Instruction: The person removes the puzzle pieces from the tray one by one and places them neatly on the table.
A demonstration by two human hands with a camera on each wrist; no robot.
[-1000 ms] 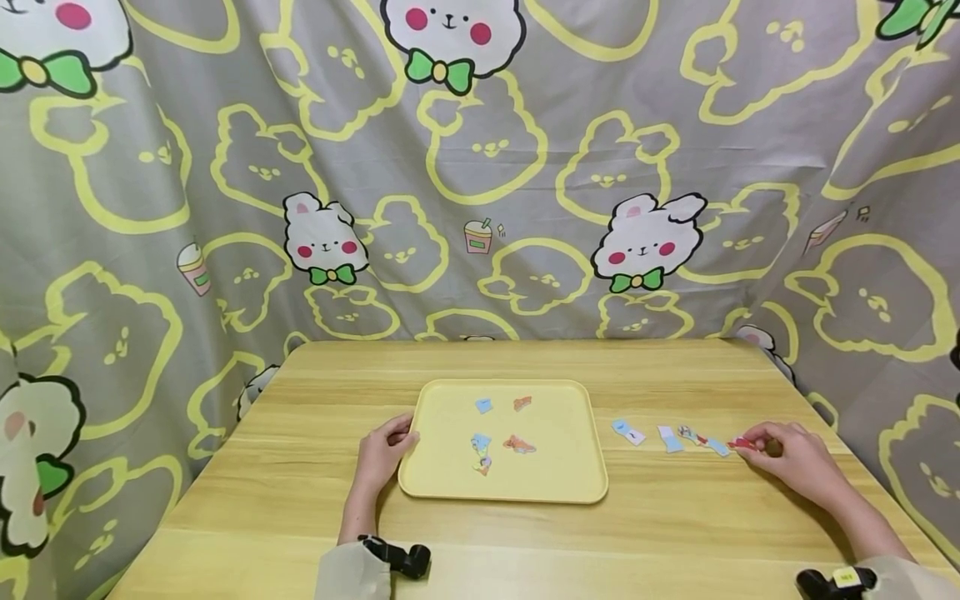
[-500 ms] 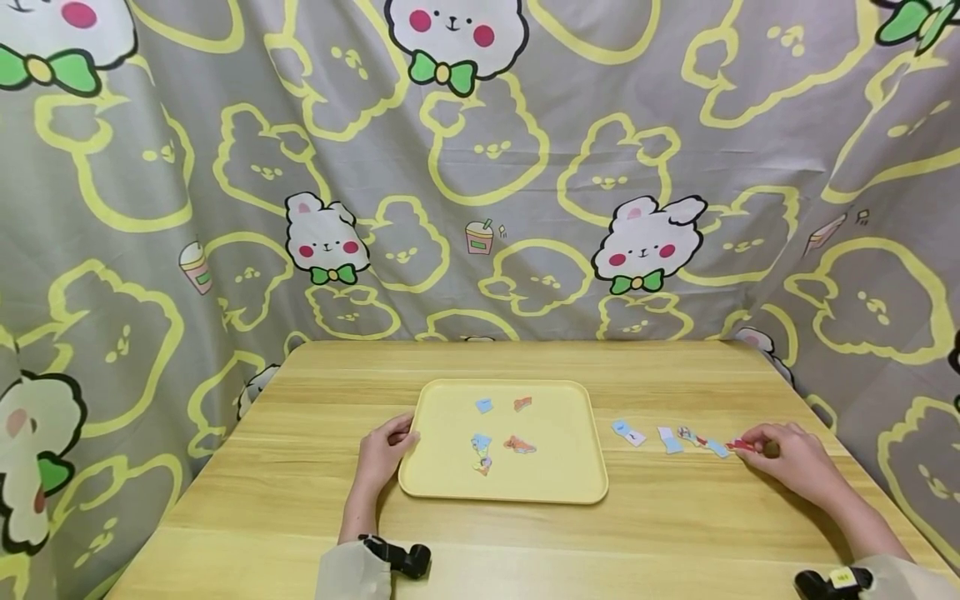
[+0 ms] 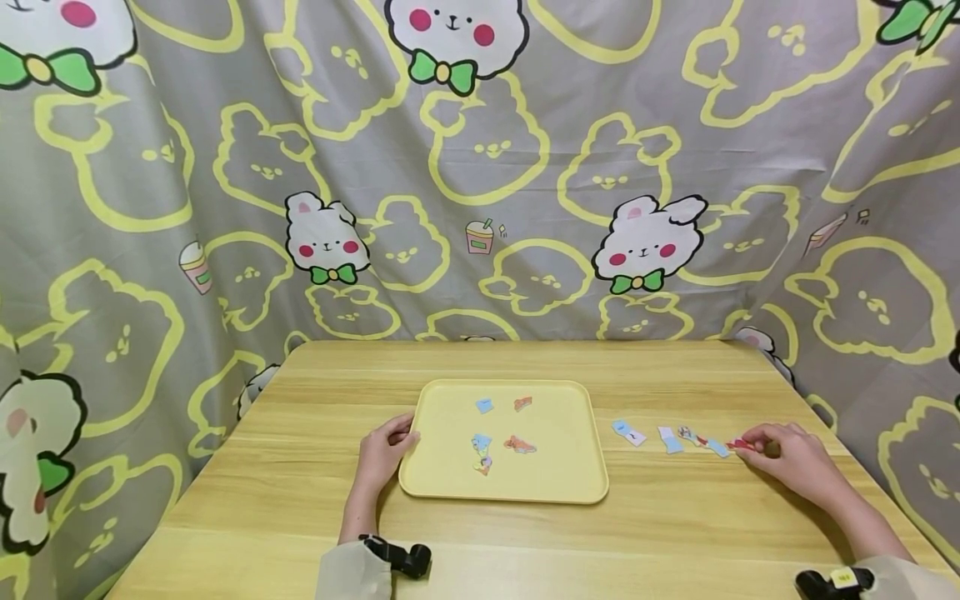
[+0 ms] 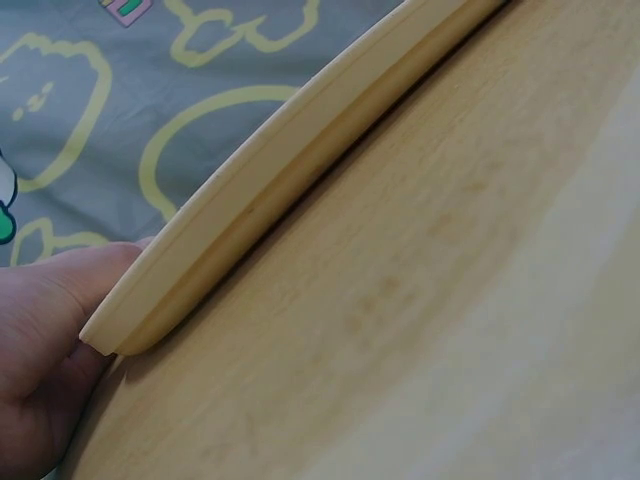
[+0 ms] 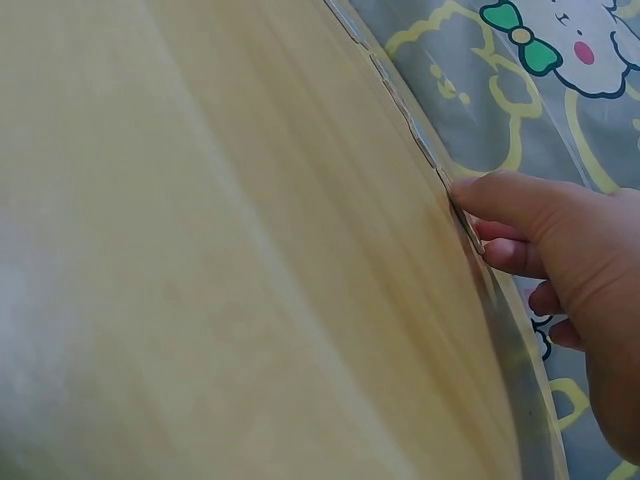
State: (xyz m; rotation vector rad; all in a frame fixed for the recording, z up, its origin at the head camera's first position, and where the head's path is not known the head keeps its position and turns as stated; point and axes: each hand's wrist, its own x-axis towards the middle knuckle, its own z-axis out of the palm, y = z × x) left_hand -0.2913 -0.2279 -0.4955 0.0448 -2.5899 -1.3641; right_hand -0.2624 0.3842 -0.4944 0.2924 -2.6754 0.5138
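A red picture piece (image 3: 738,445) lies on the worktop (image 3: 525,550) at about three o'clock from the tray, ending a line of cut-out pieces (image 3: 671,439). The right hand (image 3: 798,458) pinches it between thumb and fingertip, palm turned low; the right wrist view shows the other fingers bent in beneath, and whether the piece is lifted I cannot tell. That forearm runs in from five o'clock, its light sleeve (image 3: 900,579) and black wrist camera (image 3: 836,582) near the edge of view. At nine o'clock the left hand (image 3: 384,454) grips the rim of the yellow tray (image 3: 558,477), its forearm rising steeply from seven o'clock. Inside the tray, a blue piece (image 3: 484,405) sits at eleven o'clock, a small orange piece (image 3: 522,403) at one, a larger orange piece (image 3: 519,445) just off centre toward three, and a blue-and-yellow cluster (image 3: 482,454) at eight. Beyond, toward twelve o'clock, hangs a grey curtain (image 3: 420,158) patterned with yellow outlines and white rabbits.
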